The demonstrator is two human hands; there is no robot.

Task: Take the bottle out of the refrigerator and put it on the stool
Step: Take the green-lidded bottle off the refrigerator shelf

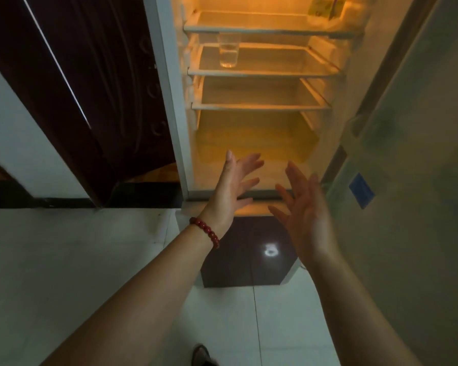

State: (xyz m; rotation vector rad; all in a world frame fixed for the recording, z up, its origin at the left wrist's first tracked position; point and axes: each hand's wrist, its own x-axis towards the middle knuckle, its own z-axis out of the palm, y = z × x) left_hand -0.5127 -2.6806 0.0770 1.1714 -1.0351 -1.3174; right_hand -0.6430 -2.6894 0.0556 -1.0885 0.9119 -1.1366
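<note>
At six o'clock, closest to you, the tip of your shoe (202, 355) shows on the pale floor tiles (64, 260). Your two forearms run up from there, and between them at the centre sits the dark stool (238, 270), its top bare apart from a bright light reflection. Your left hand (232, 192), with a red bead bracelet (205, 231) at the wrist, and your right hand (306, 215) are both spread wide with fingers fanned, holding nothing, raised in front of the open refrigerator (262, 143). Further off at twelve o'clock, the lit shelves are mostly bare: a clear container (228, 50), which looks like the bottle you want, stands upright on the second shelf (265, 71) near its left end, and a yellowish carton (325, 7) sits at the top around one o'clock. You seem to be at the reaching step, nothing grasped yet. Next, lift a hand well above its present height, toward eleven o'clock, and close around the container without tipping it.
</note>
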